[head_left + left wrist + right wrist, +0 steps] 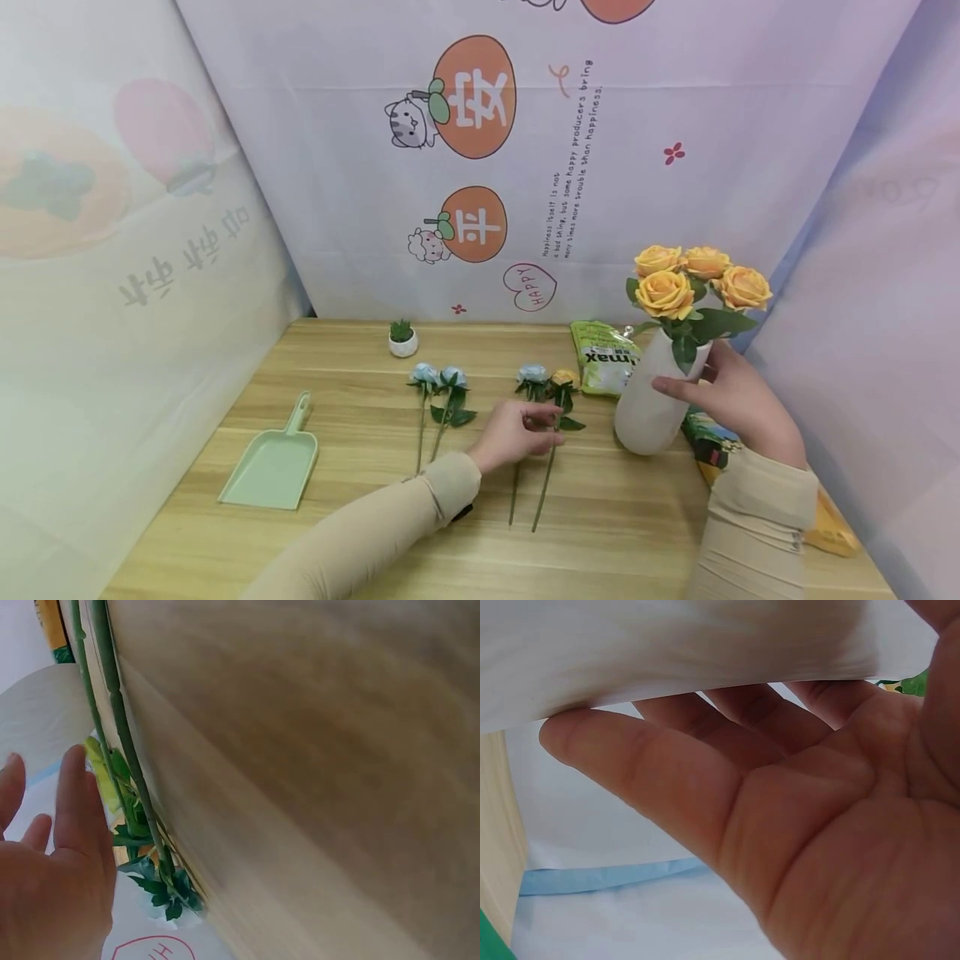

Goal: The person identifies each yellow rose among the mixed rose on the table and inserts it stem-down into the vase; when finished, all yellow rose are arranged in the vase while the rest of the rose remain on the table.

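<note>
My right hand (750, 407) grips a white vase (647, 410), thumb on the near side and fingers behind it. The vase leans to the right and holds several yellow roses (666, 294) with green leaves. Over the table my left hand (513, 435) hovers by the stem of a lying yellow rose (564, 380), fingers loosely bent and apart. A blue rose (532, 373) lies alongside that one. In the left wrist view, two green stems (124, 724) pass beside the fingers (73, 799), with nothing held. The right wrist view shows the thumb (641, 761) against the vase wall (682, 645).
Two more blue roses (438, 377) lie left of my left hand. A light green dustpan (277, 467) is at the left, and a small potted succulent (402, 341) at the back. A green packet (600, 358) lies behind the vase; a yellow-and-dark package (828, 525) is partly hidden by my right arm.
</note>
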### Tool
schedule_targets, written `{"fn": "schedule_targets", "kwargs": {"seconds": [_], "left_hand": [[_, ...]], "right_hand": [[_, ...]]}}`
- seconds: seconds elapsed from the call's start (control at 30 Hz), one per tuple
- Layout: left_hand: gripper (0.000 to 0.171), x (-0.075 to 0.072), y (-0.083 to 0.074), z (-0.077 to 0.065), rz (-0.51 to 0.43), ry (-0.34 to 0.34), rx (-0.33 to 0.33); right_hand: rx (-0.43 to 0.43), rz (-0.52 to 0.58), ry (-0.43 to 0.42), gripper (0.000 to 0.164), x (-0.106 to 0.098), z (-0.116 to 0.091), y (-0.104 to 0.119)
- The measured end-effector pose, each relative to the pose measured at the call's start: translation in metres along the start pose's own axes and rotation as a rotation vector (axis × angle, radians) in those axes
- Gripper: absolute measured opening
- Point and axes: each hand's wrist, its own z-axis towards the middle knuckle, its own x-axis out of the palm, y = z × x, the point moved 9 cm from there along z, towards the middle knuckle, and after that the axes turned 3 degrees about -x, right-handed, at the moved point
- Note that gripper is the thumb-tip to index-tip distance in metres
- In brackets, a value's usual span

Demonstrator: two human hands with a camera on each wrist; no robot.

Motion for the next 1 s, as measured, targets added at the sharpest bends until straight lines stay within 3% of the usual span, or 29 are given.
{"fn": "schedule_targets", "kwargs": {"seconds": [0.27,0.5,0.77,1.0], "left_hand": [[0.053,-0.002,0.004,0.001,0.263,-0.009,0.015],[0.053,0.0,0.013,0.002,0.265,0.01,-0.003],[0.051,0.0,0.012,0.006,0.455,-0.02,0.008],[0.058,0.006,0.012,0.009,0.505,-0.031,0.0]], "right_hand": [[-0.012,0.005,0.005,0.094,0.0,-0.001,0.005],[0.001,0.002,0.014,0.095,0.001,-0.002,0.006],[-0.018,-0.005,0.002,0.083,0.0,-0.001,0.003],[-0.022,-0.004,0.002,0.085,0.0,0.0,0.002]]}}
